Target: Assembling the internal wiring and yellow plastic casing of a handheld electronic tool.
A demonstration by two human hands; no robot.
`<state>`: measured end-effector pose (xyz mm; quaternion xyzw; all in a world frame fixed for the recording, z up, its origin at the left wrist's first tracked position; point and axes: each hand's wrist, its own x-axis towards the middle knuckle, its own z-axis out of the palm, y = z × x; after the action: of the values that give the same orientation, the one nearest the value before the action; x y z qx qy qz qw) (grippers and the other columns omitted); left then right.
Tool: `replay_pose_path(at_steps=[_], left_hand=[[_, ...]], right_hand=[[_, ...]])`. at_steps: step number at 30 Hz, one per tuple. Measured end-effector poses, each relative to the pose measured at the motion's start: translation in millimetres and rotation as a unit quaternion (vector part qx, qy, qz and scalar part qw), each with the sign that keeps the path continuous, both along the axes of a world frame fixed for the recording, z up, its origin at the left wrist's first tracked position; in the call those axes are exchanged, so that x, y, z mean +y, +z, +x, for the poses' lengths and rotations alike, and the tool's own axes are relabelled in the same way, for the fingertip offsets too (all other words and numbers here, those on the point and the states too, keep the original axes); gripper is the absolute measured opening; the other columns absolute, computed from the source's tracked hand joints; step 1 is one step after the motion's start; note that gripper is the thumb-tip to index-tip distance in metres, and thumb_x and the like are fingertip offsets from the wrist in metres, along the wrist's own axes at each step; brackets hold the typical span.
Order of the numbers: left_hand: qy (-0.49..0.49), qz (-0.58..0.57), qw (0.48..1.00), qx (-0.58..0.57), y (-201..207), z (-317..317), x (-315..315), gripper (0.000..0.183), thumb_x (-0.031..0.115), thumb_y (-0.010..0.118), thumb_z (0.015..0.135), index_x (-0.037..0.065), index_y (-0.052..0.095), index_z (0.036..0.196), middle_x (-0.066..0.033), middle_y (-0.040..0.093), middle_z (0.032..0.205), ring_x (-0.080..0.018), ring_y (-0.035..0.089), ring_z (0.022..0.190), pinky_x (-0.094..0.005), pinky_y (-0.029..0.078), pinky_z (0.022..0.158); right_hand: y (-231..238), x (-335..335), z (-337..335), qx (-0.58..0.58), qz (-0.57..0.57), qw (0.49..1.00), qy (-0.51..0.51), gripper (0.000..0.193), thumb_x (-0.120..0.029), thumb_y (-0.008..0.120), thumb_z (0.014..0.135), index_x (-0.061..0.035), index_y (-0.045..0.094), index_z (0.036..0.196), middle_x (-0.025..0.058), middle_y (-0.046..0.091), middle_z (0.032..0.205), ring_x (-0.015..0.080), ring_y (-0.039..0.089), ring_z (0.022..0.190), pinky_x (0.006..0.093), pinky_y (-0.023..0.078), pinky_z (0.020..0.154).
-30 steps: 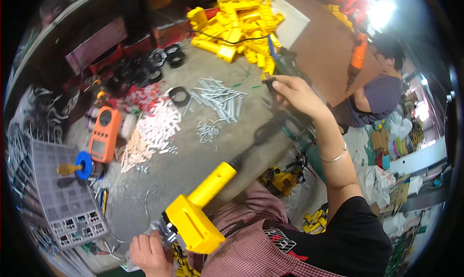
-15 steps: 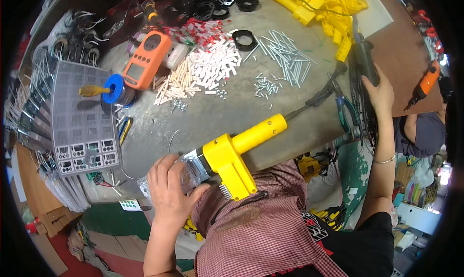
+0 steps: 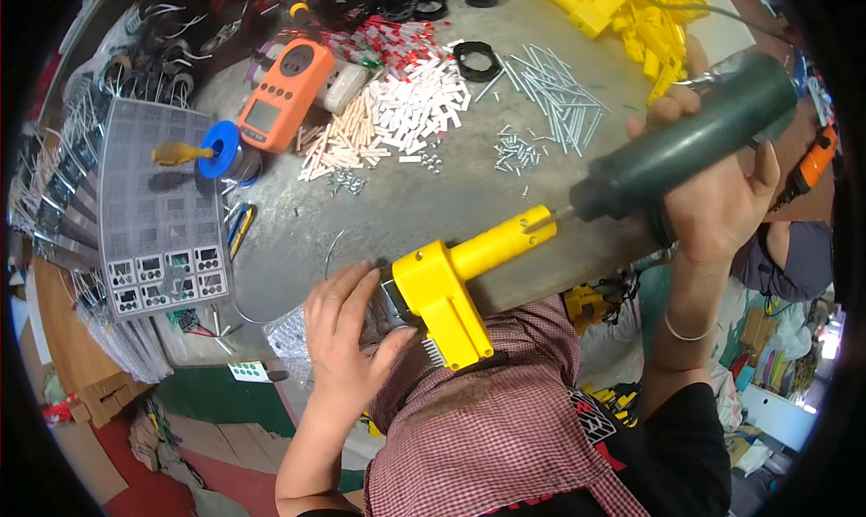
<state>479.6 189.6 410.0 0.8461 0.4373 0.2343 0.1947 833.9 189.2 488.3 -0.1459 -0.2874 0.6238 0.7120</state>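
My left hand (image 3: pixel 345 346) grips the dark and silver end of a yellow plastic tool housing (image 3: pixel 437 290), its thumb along the near side. The housing has a long tubular handle pointing right and a block with metal pins toward my apron. In my right hand (image 3: pixel 717 210) is a dark green, cylindrical electric screwdriver (image 3: pixel 690 136), its fingers wrapped round the body. The screwdriver's narrow tip is at the far end of the yellow handle; whether it sits in a screw I cannot tell. Crinkled clear plastic (image 3: pixel 289 336) lies beside my left hand.
White and beige sleeves (image 3: pixel 419 106), long screws (image 3: pixel 559 93) and short screws (image 3: pixel 519 152) lie beyond the housing. An orange meter (image 3: pixel 284 93), a blue solder spool (image 3: pixel 221 152) and a grey sheet (image 3: pixel 162 210) are at left. Yellow housings (image 3: pixel 654 39) pile at far right.
My right hand has lifted the electric screwdriver from the right side and brought it left to the yellow handle's end. My left hand and the housing have shifted slightly right.
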Motion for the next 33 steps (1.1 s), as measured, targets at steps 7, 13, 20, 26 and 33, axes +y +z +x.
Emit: replay_pose_path(at_steps=[7, 13, 20, 26, 33], left_hand=[[0.027, 0.036, 0.999, -0.006, -6.0, 3.5, -1.4, 0.061, 0.034, 0.081, 0.068, 0.0, 0.06, 0.114, -0.0167, 0.06, 0.119, -0.035, 0.057, 0.108, -0.0451, 0.041, 0.097], [-0.001, 0.001, 0.999, -0.043, -10.3, 1.2, 5.1, 0.063, 0.036, 0.082, 0.066, 0.0, 0.059, 0.112, -0.0163, 0.061, 0.115, -0.034, 0.057, 0.101, -0.0422, 0.044, 0.088], [0.012, -0.017, 0.998, -0.067, -12.6, 1.9, 5.7, 0.06, 0.031, 0.084, 0.063, 0.003, 0.059, 0.109, -0.0156, 0.061, 0.112, -0.0343, 0.057, 0.098, -0.0438, 0.043, 0.084], [0.005, -0.023, 0.998, -0.058, -12.0, 0.0, 7.7, 0.059, 0.037, 0.082, 0.066, 0.002, 0.059, 0.107, -0.0152, 0.061, 0.111, -0.0326, 0.056, 0.095, -0.042, 0.042, 0.082], [0.001, -0.019, 0.999, -0.042, -14.3, -1.4, 7.3, 0.063, 0.046, 0.079, 0.07, 0.0, 0.057, 0.106, -0.0173, 0.061, 0.109, -0.0333, 0.057, 0.095, -0.0417, 0.044, 0.083]], right_hand=[[-44.5, 24.8, -25.8, 0.09, -0.011, 0.996, 0.001, 0.075, -0.055, 0.049, 0.085, -0.0126, 0.034, 0.145, 0.0154, 0.051, 0.113, 0.0323, 0.049, 0.108, 0.0572, 0.03, 0.107], [-56.3, 20.6, -37.2, 0.08, -0.047, 0.995, -0.039, 0.07, -0.059, 0.041, 0.089, -0.0053, 0.046, 0.134, 0.009, 0.052, 0.096, 0.0263, 0.051, 0.096, 0.0493, 0.038, 0.098], [-67.7, 24.2, -61.6, 0.09, -0.2, 0.958, -0.184, 0.038, -0.045, 0.052, 0.091, -0.0099, 0.052, 0.104, -0.0001, 0.048, 0.078, 0.0157, 0.05, 0.073, 0.0393, 0.045, 0.082], [-65.6, 23.2, -68.4, 0.072, -0.211, 0.956, -0.191, 0.042, -0.049, 0.057, 0.085, -0.0104, 0.051, 0.102, -0.0008, 0.047, 0.076, 0.0153, 0.049, 0.073, 0.0374, 0.043, 0.081], [-62.8, 22.8, -77.0, 0.052, -0.226, 0.944, -0.236, 0.044, -0.052, 0.055, 0.084, -0.0102, 0.048, 0.098, -0.0021, 0.044, 0.072, 0.0138, 0.045, 0.069, 0.0341, 0.041, 0.076]])
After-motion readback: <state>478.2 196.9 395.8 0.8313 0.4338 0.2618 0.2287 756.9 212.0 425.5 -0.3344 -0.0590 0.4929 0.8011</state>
